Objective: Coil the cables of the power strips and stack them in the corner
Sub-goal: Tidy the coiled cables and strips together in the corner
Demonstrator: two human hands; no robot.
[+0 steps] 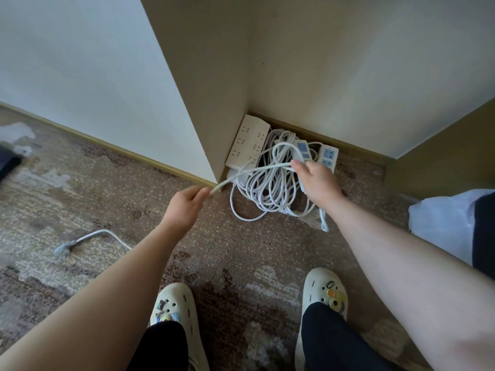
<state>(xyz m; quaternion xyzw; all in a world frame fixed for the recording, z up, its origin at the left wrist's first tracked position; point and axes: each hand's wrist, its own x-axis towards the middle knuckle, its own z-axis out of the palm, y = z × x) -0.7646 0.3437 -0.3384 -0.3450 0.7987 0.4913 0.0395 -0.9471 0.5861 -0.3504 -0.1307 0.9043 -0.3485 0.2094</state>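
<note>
A: Item one, the corner stock?

B: Large cream power strip (pixel 247 141), leaning against the wall at the far left of the corner (pixel 247 109). Two narrow strips with blue sockets: one (pixel 329 156) lying far right by the skirting, one (pixel 302 151) partly hidden behind the right hand. Pile of white cable loops (pixel 267 188) on the carpet (pixel 107 178) just in front, part coiled, part loose.

A: Hands?

B: Right hand (pixel 318 183), fingers closed round a gathered bunch of loops above the pile, seemingly to keep the coil from springing open. Left hand (pixel 184 203), fingers pinched on a taut run of cable (pixel 251 171) leading across to the right hand, likely feeding the next turn.

A: Strays?

B: One plug end with its lead (pixel 88 239) on the carpet, near left, well apart from the pile; whether it belongs to the held cable I cannot tell.

A: Status?

B: Coiling under way; stacking not yet tidy.
</note>
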